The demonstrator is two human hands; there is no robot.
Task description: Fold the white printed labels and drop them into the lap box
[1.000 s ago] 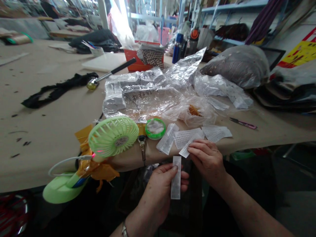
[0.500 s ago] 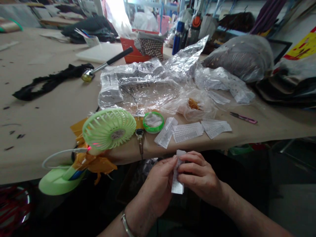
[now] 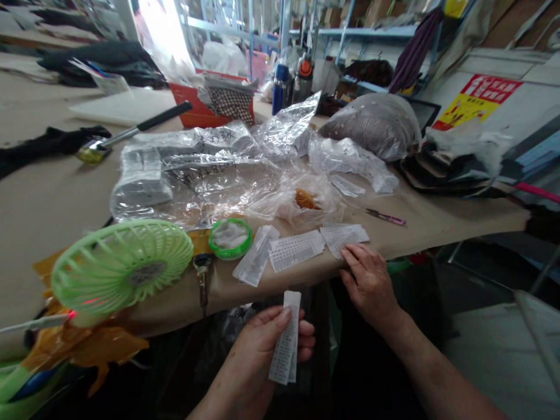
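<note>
Currently, in the head view, with a clock face laid over it, the left hand [image 3: 286,344] is at 6 o'clock, short of the table [image 3: 441,227] edge, its thumb pressing narrow paper strips [image 3: 285,344] against the fingers. The right hand [image 3: 370,286] is at 4 o'clock, its fingertips at the lower edge of the right-hand slips [image 3: 343,236] on the table; whether they pinch one, I cannot tell.

The middle slips [image 3: 297,249] lie at 5 o'clock and the left-hand slips [image 3: 256,255] at 7, all near the front edge, which climbs towards 3 o'clock. The green tub [image 3: 230,238] sits just beside the left-hand slips, and the tool [image 3: 202,280] at 8 o'clock pokes past the edge. Outside it, the fan [image 3: 122,265] crowds the near left. Clear plastic [image 3: 201,175] covers much of 10 o'clock. Bare tabletop opens around the snips [image 3: 385,217] at 3 o'clock.

Half a second earlier both hands met over the strips; now they are well apart, the right one having gone to the right-hand slips. The view has swung right, bringing more of the yellow-and-red sign [image 3: 478,100] in at 2 o'clock.
</note>
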